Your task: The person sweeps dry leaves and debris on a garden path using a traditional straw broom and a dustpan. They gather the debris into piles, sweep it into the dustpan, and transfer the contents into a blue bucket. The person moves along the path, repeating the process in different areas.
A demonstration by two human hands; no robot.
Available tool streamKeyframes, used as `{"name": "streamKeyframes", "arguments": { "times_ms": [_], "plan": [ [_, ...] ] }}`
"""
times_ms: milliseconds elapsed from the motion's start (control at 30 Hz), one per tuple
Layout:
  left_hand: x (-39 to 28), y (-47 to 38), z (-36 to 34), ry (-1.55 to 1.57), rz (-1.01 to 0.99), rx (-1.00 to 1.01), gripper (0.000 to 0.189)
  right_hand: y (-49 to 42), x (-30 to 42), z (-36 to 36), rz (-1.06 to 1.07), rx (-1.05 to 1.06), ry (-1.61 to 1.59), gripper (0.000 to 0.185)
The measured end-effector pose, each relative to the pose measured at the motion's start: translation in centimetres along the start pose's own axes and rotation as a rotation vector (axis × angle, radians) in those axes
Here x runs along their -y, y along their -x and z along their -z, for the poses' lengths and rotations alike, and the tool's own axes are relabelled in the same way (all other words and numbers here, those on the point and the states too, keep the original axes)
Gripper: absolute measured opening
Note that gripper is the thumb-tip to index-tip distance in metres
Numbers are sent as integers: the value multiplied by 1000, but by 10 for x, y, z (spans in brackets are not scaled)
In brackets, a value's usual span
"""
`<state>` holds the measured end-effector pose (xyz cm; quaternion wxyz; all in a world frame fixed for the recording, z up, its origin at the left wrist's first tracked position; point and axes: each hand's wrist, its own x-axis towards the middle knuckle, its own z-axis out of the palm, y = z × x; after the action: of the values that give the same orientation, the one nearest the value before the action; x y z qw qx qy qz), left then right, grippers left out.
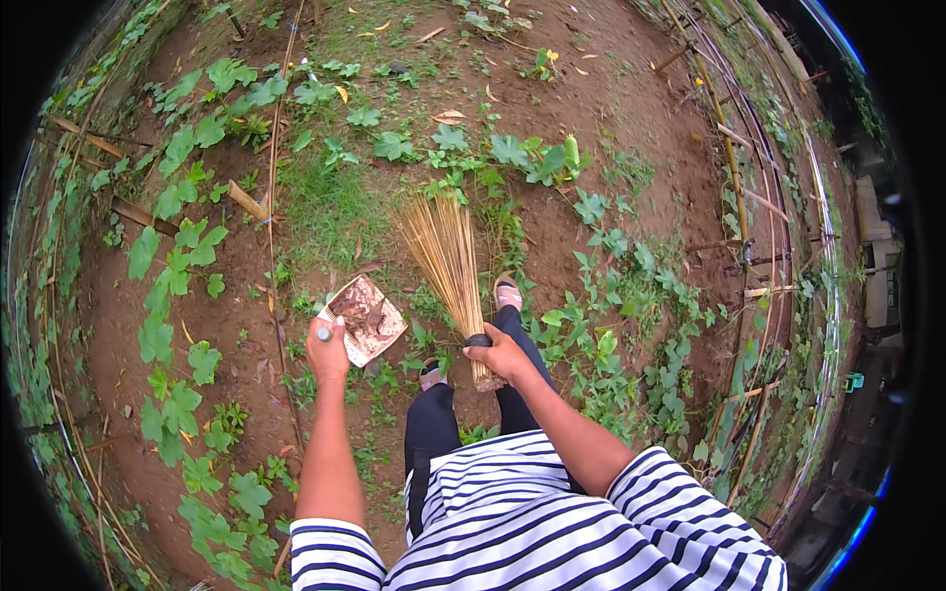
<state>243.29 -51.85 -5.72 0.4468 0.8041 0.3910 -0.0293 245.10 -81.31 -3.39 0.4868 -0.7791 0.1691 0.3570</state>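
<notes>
My left hand [329, 346] grips the near edge of a dustpan [373, 321], whose pale pan is soiled with dirt and holds brown dry leaves; a round grey handle end shows by the thumb. To the right, my right hand [499, 354] is closed round the dark binding of a stick broom [451, 266]. The broom's bristles fan out away from me, their tips at green leaves on the ground. Its bound butt end points back towards my legs. Dustpan and broom are apart.
Leafy vines [177, 273] trail over brown soil at the left, and more vines [658, 288] at the right. A thin pole [273, 185] runs along the left side. Bamboo poles [728, 148] stand at the right. A green fruit [571, 151] lies among leaves ahead.
</notes>
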Motion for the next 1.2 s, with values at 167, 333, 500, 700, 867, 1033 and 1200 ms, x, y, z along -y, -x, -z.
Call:
{"name": "streamKeyframes", "arguments": {
  "times_ms": [167,333,500,700,867,1033,1200],
  "plan": [
    [-3,-6,-3,12,-45,-8,23,-5,-11,13,-43,-92,88,78],
    [1,-13,-6,93,-24,2,19,-22,0,34,-116,10,11,80],
    [8,-14,-7,238,-15,17,16,-42,7,27,-40,-3,-23,85],
    [-5,-8,-3,147,-67,50,20,-48,-8,17,-4,15,-172,70],
    [-15,-13,-4,83,-34,60,25,-44,-6,17,9,-40,-6,69],
    [-21,-16,-9,86,-125,47,25,-27,-1,29,-11,-57,-54,76],
    [-29,-17,-12,55,-119,16,23,-31,-1,42,-2,-126,-41,82]
  ]
}}
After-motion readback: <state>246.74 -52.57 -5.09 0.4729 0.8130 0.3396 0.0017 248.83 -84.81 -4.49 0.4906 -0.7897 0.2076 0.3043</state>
